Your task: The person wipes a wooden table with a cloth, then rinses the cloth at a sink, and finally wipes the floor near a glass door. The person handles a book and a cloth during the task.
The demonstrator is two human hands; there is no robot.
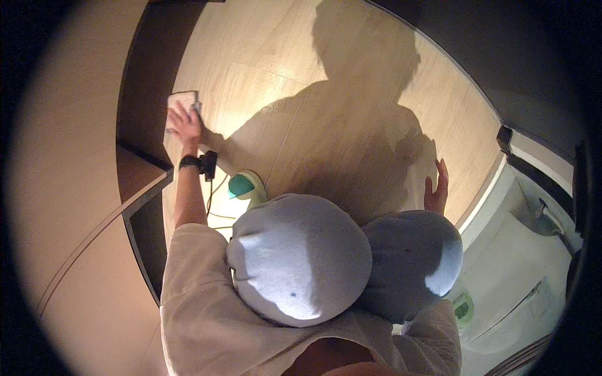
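Observation:
My left hand (185, 126) lies with spread fingers on a folded light cloth (182, 99), pressing it against the wood-look floor (263, 94) beside the dark cabinet base. A black strap with a small black device (208, 165) is around my left wrist, and a cable runs down from it. My right hand (437, 190) is held beside my right knee, fingers apart, with nothing seen in it. A slipper with a green inside (242, 186) shows under my left knee.
A cabinet (146, 176) with open dark recesses stands along the left. On the right, a raised sill (482, 192) borders a tiled area with a hand shower (549, 214) and another green slipper (463, 310). A dark wall rises at the upper right.

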